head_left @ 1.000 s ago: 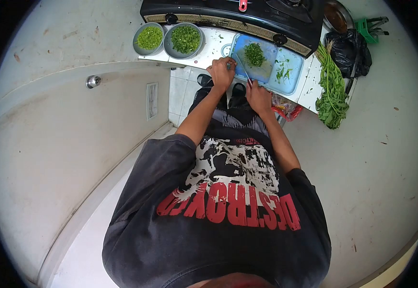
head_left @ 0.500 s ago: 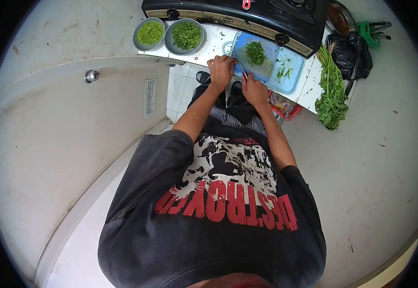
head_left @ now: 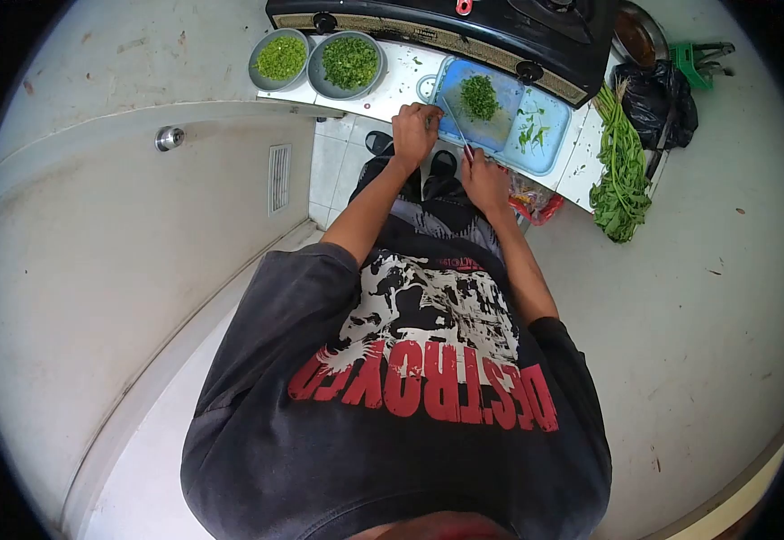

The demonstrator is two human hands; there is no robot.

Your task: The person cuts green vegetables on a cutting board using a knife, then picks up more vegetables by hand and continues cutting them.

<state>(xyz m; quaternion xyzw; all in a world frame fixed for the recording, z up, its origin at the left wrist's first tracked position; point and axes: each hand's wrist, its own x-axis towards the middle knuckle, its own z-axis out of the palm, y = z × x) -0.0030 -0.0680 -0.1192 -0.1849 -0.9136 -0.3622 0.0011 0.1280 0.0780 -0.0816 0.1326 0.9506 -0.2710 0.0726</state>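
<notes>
My right hand is wrapped round the handle of a knife, whose blade slants up and left over the near-left part of a blue cutting board. Close to the blade's tip, my left hand has its fingers curled together at the board's left edge. What those fingers grip, if anything, is hidden. A small heap of finely chopped greens lies on the board. The board rests on a light-blue tray, with loose green leaves on the tray's right side.
Two grey bowls, one of light chopped greens and one of darker chopped greens, stand left on the white counter. Behind is a black gas stove. Leafy stalks and a black plastic bag lie at right.
My right hand has moved slightly down and right with the knife, drawing it back, so more of the blade shows. My left hand stays nearly in place.
</notes>
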